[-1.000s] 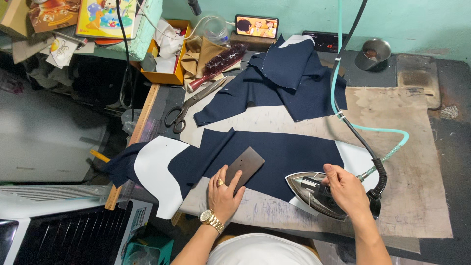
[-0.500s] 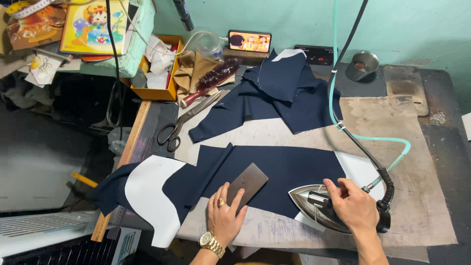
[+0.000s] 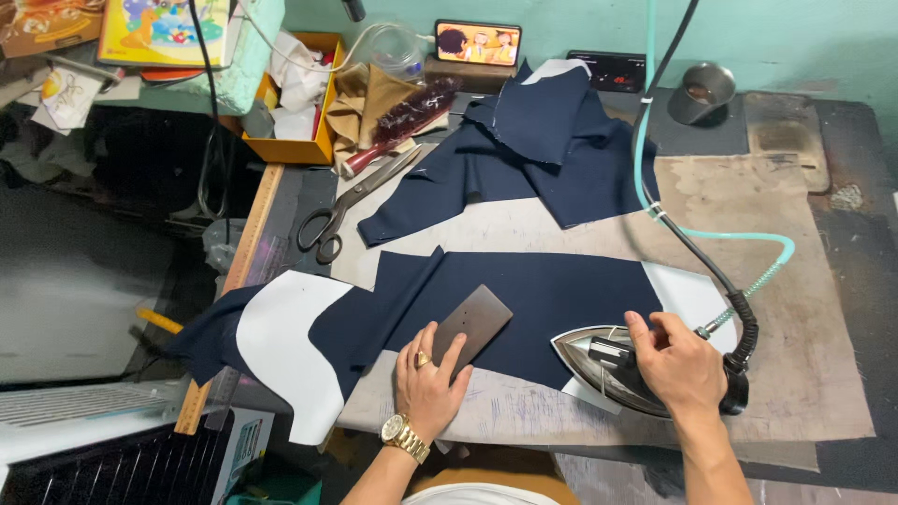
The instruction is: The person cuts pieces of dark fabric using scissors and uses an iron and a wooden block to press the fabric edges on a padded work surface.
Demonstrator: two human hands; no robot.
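My left hand [image 3: 427, 383], with a gold watch on the wrist, lies flat with spread fingers on a dark rectangular block [image 3: 475, 323] that rests on a navy cloth piece [image 3: 524, 299]. The cloth is spread across the pressing board, and a white paper pattern [image 3: 285, 351] shows beneath it at the left. My right hand [image 3: 675, 360] grips the handle of a steam iron [image 3: 603, 365], which stands on the cloth's near right edge with its tip pointing left. A black cord and teal hose [image 3: 697, 238] run from the iron to the back.
More navy cloth pieces [image 3: 533, 154] lie heaped at the back. Black scissors [image 3: 341, 210], a wooden ruler [image 3: 248, 248], a brush [image 3: 402, 122] and an orange box [image 3: 295, 98] sit to the left. At the back stand a phone [image 3: 477, 42] and a metal cup [image 3: 702, 93].
The camera view has shifted slightly. Both hands keep their hold; the iron stays at the cloth's right end, and the left hand stays on the block.
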